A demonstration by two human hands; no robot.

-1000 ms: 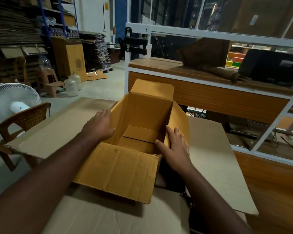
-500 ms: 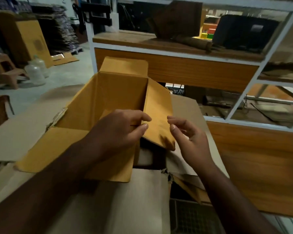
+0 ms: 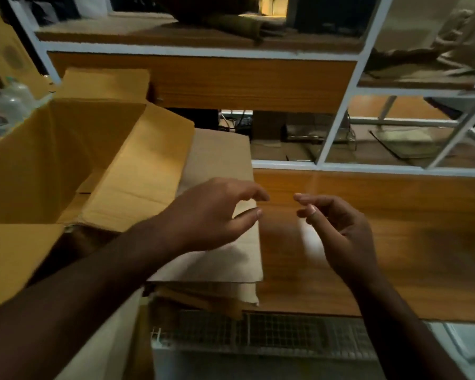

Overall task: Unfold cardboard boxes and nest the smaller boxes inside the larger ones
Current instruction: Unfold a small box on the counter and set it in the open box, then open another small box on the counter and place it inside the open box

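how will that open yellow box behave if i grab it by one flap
The open yellow box looks empty, so it is probably light for its size. Its right flap bends at a crease, so it would likely hinge and sag. Gripping a wall seems steadier.

— Anything worn on the arms?
— Nothing visible: both forearms bare from the frame's lower edge to the wrists, no sleeves, no cuffs.
— Wrists?
— No watch, no band.
— And the left hand (image 3: 211, 215)?
— Bare. No glove, no ring visible.
— The right hand (image 3: 343, 237)?
— Same: ungloved, short pale thumbnail showing, edges slightly blurred.
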